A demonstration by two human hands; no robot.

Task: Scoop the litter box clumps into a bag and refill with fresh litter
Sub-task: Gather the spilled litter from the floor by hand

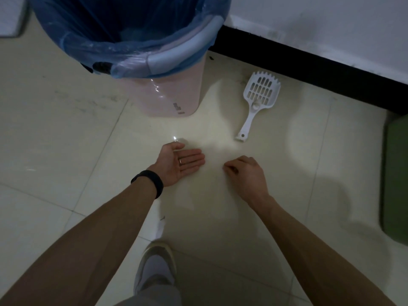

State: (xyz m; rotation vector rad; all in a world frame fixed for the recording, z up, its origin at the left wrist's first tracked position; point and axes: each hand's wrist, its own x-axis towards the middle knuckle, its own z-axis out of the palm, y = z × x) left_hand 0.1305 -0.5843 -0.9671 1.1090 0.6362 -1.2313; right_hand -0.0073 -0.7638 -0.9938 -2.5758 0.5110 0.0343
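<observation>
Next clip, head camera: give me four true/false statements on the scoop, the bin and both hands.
1. The scoop lies on the floor, with no hand on it. True.
2. The bin has no liner. False: a blue bag lines it.
3. The left hand is open, palm up. True.
4. The right hand grips the scoop's handle. False: it is apart from the scoop, fingers curled.

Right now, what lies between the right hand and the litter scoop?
Only bare floor tile lies between the right hand and the litter scoop, as the head view shows.
</observation>
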